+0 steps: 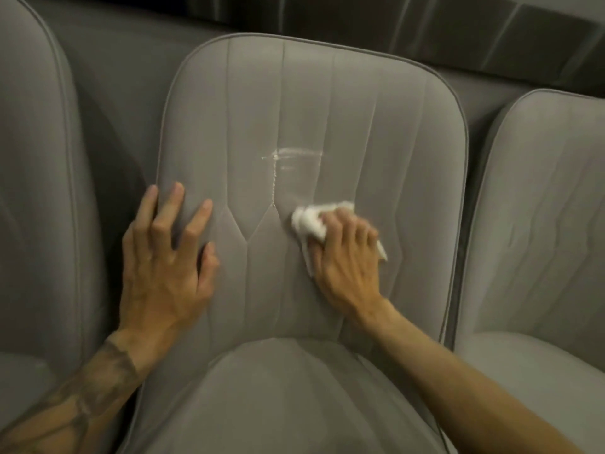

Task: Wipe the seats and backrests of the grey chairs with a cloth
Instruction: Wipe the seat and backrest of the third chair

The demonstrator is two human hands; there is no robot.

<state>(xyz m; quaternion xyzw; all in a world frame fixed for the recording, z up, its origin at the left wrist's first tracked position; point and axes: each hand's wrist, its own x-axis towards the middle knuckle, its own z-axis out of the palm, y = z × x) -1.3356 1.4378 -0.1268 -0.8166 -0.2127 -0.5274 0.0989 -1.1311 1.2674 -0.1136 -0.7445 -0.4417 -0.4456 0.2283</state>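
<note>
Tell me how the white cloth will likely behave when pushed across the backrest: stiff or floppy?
Probably floppy: the white cloth is crumpled into a wad in the right hand, with a loose corner sticking out. It seems light, and may bunch up on the fabric of the grey backrest.

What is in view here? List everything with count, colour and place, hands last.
middle chair: one, grey, centre, backrest facing the camera
left chair: one, grey, left edge, partly cut off
right chair: one, grey, right edge, partly cut off
mark: one, whitish, on the middle chair's backrest
cloth: one, white, bunched, on the backrest just below the mark
dark panel: one, blackish, top right behind the chairs
left hand: one, bare, fingers spread flat on the backrest's left side
right hand: one, bare, cloth in its grip
</note>
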